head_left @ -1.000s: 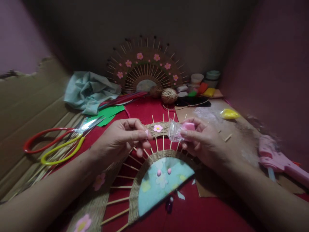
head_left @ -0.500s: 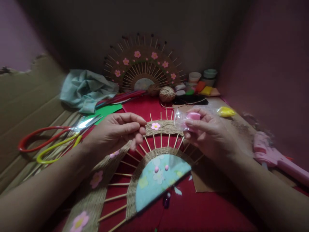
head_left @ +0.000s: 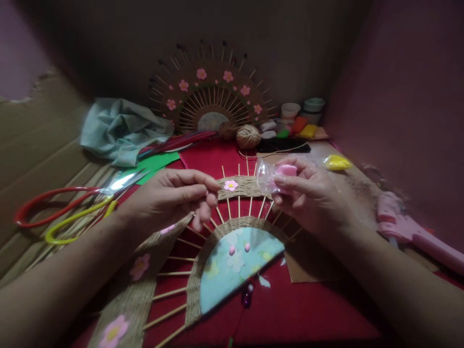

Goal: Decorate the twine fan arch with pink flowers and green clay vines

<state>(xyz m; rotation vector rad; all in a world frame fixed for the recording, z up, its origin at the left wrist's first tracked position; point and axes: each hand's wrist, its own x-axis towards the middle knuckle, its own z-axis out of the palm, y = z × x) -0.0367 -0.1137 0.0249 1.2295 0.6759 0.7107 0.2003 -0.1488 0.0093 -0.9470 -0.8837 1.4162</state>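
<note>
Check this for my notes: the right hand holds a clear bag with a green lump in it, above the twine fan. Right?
Not quite. In the head view the lump in the clear bag is pink, not green. The right hand does hold it above the twine fan.

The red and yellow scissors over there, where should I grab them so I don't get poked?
Take the scissors by the red and yellow handle loops, coming in from the left. The loops lie flat and open at that end, while the shiny blades point right, toward the left hand. Slip your grip through the loops, away from the tips.
</note>
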